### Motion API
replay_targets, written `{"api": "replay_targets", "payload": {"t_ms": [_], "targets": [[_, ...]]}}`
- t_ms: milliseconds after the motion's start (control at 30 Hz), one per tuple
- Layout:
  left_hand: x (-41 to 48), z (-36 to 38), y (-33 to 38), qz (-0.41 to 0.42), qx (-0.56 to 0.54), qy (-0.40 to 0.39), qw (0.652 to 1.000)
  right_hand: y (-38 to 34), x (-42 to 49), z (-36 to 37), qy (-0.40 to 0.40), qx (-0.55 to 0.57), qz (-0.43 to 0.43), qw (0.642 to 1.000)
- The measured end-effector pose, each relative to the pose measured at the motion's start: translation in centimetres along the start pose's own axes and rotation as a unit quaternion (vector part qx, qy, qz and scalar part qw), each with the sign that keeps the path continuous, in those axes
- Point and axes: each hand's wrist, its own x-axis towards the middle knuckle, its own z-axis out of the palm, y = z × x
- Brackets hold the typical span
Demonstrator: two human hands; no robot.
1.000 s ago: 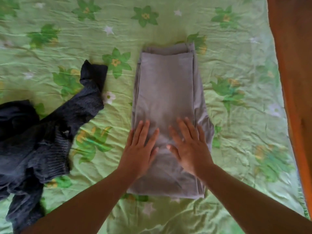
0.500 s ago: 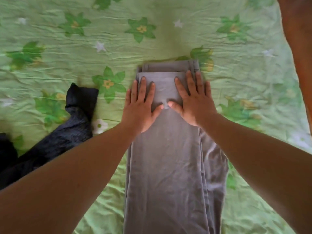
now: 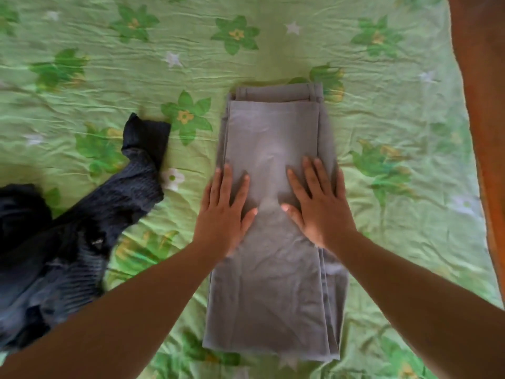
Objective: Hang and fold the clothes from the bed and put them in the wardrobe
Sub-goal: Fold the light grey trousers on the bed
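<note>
Left hand (image 3: 224, 212) and right hand (image 3: 318, 206) have slid back from the far end of the trousers (image 3: 273, 291) to mid-length, frame centre. I hold both flat, fingers straight, gripping nothing. Step: smoothing. Next, I judge: fold in half; sweater (image 3: 68, 242), left, waits.

Left hand (image 3: 222, 214) and right hand (image 3: 319, 212) rest on the trousers (image 3: 273, 296); the sweater (image 3: 68, 242) lies left on the bed (image 3: 191, 64).
</note>
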Motion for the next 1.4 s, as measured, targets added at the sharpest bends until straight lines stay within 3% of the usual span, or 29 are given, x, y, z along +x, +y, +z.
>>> {"api": "replay_targets", "payload": {"t_ms": [233,300,367,467,567,633,733,833,900,933,1033,1067,1100,1167,1267,1333,1400], "targets": [[-12.5,-1.2,1.2,-0.033,-0.080,-0.065,0.994,-0.3,-13.3,-0.3,-0.045,0.074,0.123,0.989],[-15.2,-1.6,1.8,-0.078,-0.171,-0.069,0.980,-2.3,-16.7,-0.5,-0.016,0.118,0.162,0.980],[-17.2,-2.1,2.3,-0.150,-0.305,-0.055,0.939,-4.2,-19.4,-0.7,0.009,0.209,0.198,0.958],[-18.4,-3.3,2.4,-0.250,-0.434,-0.118,0.858,-5.2,-20.8,-2.0,-0.055,0.431,0.240,0.868],[-18.0,-4.6,1.9,-0.254,-0.482,-0.188,0.817,-4.9,-20.2,-3.4,-0.133,0.613,0.249,0.738],[-16.6,-6.3,1.3,-0.270,-0.524,-0.199,0.783,-4.1,-19.3,-5.3,-0.153,0.667,0.300,0.665],[-13.0,-10.2,0.1,-0.265,-0.614,-0.190,0.719,-2.2,-16.7,-9.1,-0.202,0.696,0.331,0.604],[-7.3,-13.7,-1.2,-0.263,-0.675,-0.184,0.664,-0.1,-12.1,-13.1,-0.190,0.754,0.311,0.547],[-2.9,-15.0,-1.6,-0.291,-0.683,-0.164,0.650,1.4,-8.5,-14.0,-0.171,0.739,0.307,0.576],[-1.0,-15.0,-1.7,-0.309,-0.660,-0.146,0.669,2.0,-6.8,-14.0,-0.153,0.703,0.318,0.617],[1.6,-12.6,-2.2,-0.321,-0.559,-0.153,0.749,3.1,-3.5,-12.4,-0.103,0.484,0.311,0.811],[1.5,-11.3,-2.3,-0.308,-0.555,-0.177,0.752,3.4,-3.1,-11.3,-0.110,0.419,0.285,0.855],[1.3,-10.1,-2.3,-0.295,-0.563,-0.195,0.747,3.5,-2.8,-10.0,-0.129,0.398,0.267,0.868],[0.7,-7.8,-2.5,-0.289,-0.579,-0.180,0.741,3.3,-2.6,-7.9,-0.144,0.450,0.271,0.839],[0.1,-5.8,-2.9,-0.300,-0.608,-0.122,0.725,3.1,-2.3,-6.2,-0.103,0.595,0.322,0.729],[0.0,-5.7,-3.0,-0.280,-0.600,-0.108,0.741,3.2,-2.1,-6.3,-0.134,0.659,0.313,0.671],[0.3,-6.1,-2.7,-0.250,-0.578,-0.078,0.773,3.2,-1.7,-6.7,-0.144,0.679,0.293,0.658]]}}
